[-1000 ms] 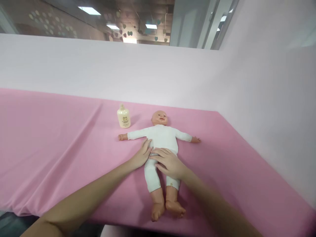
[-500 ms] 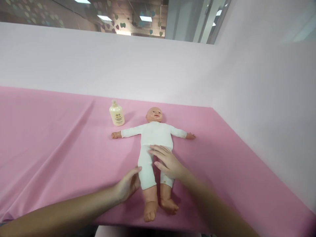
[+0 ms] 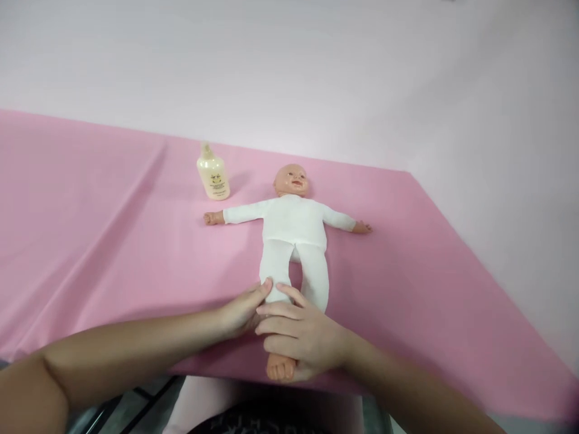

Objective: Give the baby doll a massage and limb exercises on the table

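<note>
A baby doll [image 3: 294,222] with a white cloth body lies on its back, arms spread and feet pointing towards me. My left hand [image 3: 244,308] grips the doll's leg on the left around the knee, thumb on top; its other fingers are hidden beneath. My right hand [image 3: 303,334] is wrapped across the lower part of that same leg, fingers over the shin. Below my right hand the doll's toes [image 3: 281,367] stick out. The other lower leg is hidden behind my right hand.
A pale yellow pump bottle [image 3: 214,176] stands left of the doll's head. A pink cloth [image 3: 113,235], creased at the left, covers the table. White walls [image 3: 271,78] rise behind and at the right. The table's front edge is close to my lap.
My right hand has moved down from the doll's upper legs onto the lower leg at the left. My left hand now grips that leg with its thumb on top. The view has tilted downward.
</note>
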The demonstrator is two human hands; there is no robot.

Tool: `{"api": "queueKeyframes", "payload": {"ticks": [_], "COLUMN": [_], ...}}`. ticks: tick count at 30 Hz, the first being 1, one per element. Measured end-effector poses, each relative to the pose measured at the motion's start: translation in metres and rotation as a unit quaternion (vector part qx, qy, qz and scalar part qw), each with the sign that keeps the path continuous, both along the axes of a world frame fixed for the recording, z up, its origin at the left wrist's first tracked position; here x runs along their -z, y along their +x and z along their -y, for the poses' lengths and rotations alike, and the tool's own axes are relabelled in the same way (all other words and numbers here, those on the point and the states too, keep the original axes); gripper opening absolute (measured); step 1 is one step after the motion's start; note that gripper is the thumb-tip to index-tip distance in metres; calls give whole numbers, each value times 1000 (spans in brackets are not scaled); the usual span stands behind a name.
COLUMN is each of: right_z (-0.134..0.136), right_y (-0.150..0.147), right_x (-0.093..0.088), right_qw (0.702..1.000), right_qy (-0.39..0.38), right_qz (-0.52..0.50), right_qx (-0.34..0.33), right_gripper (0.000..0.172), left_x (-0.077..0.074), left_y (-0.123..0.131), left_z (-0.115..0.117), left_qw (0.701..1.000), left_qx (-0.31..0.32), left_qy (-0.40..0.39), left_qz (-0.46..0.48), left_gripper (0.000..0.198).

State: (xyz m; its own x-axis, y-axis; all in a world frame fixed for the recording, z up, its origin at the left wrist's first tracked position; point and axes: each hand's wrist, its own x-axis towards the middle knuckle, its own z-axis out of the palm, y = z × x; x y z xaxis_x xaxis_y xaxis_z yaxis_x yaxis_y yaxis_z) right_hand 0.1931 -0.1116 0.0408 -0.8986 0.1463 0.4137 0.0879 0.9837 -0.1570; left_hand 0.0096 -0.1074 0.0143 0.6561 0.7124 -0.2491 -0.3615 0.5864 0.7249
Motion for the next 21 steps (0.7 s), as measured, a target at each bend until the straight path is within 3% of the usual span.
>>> {"api": "queueKeyframes", "payload": {"ticks": [5, 9, 13, 18, 21], "right_z": [1, 1, 1, 2, 5], "right_y": [2, 2, 3, 1, 1], "right_x": [1, -4, -12, -25, -24], "right_qw": [997, 985, 976, 984, 987], "right_qy": [-18, -24, -3, -5, -20], "right_qz": [-75, -165, -210, -172, -156], "right_qx": [-20, -41, -59, 39, 26], "right_gripper": [33, 31, 28, 30, 24], "left_x": [-6, -9, -10, -10, -12], "left_y": [-4, -10, -13, -12, -11], "left_z": [0, 0, -1, -2, -2], "left_qw": [992, 983, 985, 985, 983], "left_qx": [89, 145, 144, 142, 146], "left_qy": [-57, -65, -41, -44, -39], "left_qz": [73, 92, 85, 89, 102], "left_gripper": [53, 43, 40, 56, 55]}}
